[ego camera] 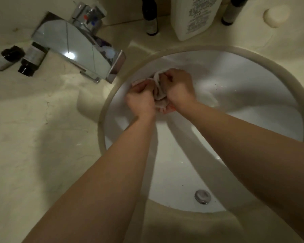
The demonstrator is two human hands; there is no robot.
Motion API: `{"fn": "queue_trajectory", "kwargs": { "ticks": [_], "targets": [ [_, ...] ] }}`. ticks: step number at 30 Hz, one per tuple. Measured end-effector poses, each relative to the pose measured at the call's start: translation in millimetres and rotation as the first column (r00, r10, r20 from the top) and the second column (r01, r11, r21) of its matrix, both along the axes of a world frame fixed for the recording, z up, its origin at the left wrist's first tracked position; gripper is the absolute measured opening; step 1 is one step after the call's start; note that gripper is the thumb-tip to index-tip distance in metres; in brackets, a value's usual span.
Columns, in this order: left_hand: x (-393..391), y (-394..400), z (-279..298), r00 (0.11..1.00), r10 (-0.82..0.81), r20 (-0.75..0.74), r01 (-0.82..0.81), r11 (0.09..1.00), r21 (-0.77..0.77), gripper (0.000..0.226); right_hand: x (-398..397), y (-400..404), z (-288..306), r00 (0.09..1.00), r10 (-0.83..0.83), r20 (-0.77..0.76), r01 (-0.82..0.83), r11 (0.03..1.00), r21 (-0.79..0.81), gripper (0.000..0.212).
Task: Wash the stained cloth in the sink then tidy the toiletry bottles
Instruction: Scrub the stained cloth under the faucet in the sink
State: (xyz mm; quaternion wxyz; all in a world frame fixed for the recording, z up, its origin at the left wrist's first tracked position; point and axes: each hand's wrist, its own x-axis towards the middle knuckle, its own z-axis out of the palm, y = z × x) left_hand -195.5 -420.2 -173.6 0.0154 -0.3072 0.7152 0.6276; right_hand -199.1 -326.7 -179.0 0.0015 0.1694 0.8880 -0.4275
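Observation:
A bunched white cloth [159, 91] with a reddish stain at its lower end sits between both hands, over the far side of the round white sink [253, 106]. My left hand [141, 100] grips its left part with curled fingers. My right hand [178, 86] grips the right part, knuckles up. Two small dark bottles [31, 58] lie on their sides on the counter left of the chrome tap [77, 50]. A large white bottle [194, 16] stands behind the sink between two upright dark bottles [151, 20].
The cream marble counter [33, 128] surrounds the sink. A chrome drain plug [202, 196] sits at the basin's near side. A round cream cap or button [275, 15] is set in the counter at the back right. No water is visibly running from the tap.

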Motion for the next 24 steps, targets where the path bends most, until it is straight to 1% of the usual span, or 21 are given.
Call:
{"fn": "queue_trajectory", "kwargs": {
  "ticks": [2,3,6,8,10,13,15,16,17,18,19,20,21,22,24],
  "targets": [
    [4,-13,-3,1.000,-0.028,-0.004,0.028,0.997,-0.068,0.018,1,-13,-3,1.000,-0.009,-0.026,0.009,1.000,-0.006,0.023],
    [6,-13,-4,0.999,-0.031,-0.010,0.031,0.997,-0.064,0.018,4,-13,-3,0.999,-0.045,-0.031,0.044,0.999,-0.028,0.022],
    [6,-6,-1,0.999,-0.012,-0.030,0.010,0.998,-0.059,0.018,7,-9,-2,0.977,-0.209,-0.032,0.203,0.970,-0.135,0.020],
    [5,2,-1,0.999,-0.010,-0.035,0.009,1.000,-0.029,0.015,9,1,1,0.953,-0.304,0.005,0.300,0.939,-0.168,0.020],
    [3,11,0,0.997,-0.056,-0.052,0.056,0.998,-0.006,0.011,12,18,3,0.920,-0.389,0.039,0.389,0.899,-0.202,0.019],
    [0,32,1,0.984,-0.165,-0.059,0.164,0.986,-0.032,0.009,22,48,1,0.853,-0.518,0.058,0.516,0.824,-0.233,0.020],
    [-3,50,-3,0.966,-0.260,0.009,0.260,0.964,-0.050,0.008,31,67,-2,0.785,-0.613,0.087,0.614,0.753,-0.235,0.022],
    [-5,59,-7,0.943,-0.330,0.047,0.333,0.941,-0.061,0.009,37,76,-4,0.741,-0.662,0.111,0.668,0.711,-0.222,0.023],
    [-7,69,-13,0.900,-0.429,0.078,0.435,0.895,-0.095,0.010,42,84,-5,0.698,-0.703,0.135,0.714,0.670,-0.203,0.024],
    [-7,80,-18,0.826,-0.556,0.096,0.564,0.809,-0.164,0.013,46,91,-7,0.663,-0.732,0.153,0.747,0.638,-0.186,0.025],
    [-5,91,-20,0.729,-0.674,0.117,0.679,0.694,-0.238,0.017,49,96,-7,0.639,-0.750,0.174,0.769,0.614,-0.176,0.025],
    [-3,102,-22,0.647,-0.750,0.140,0.751,0.594,-0.288,0.020,51,101,-8,0.617,-0.763,0.195,0.787,0.592,-0.172,0.025],
    [0,111,-22,0.596,-0.786,0.163,0.790,0.537,-0.297,0.022,53,105,-8,0.597,-0.772,0.219,0.802,0.572,-0.171,0.025],
    [1,117,-22,0.575,-0.795,0.193,0.810,0.519,-0.274,0.023,55,109,-9,0.586,-0.773,0.243,0.810,0.562,-0.165,0.025],
    [4,124,-24,0.574,-0.776,0.263,0.818,0.527,-0.231,0.023,61,115,-8,0.594,-0.748,0.295,0.800,0.588,-0.120,0.025]
  ]
}}
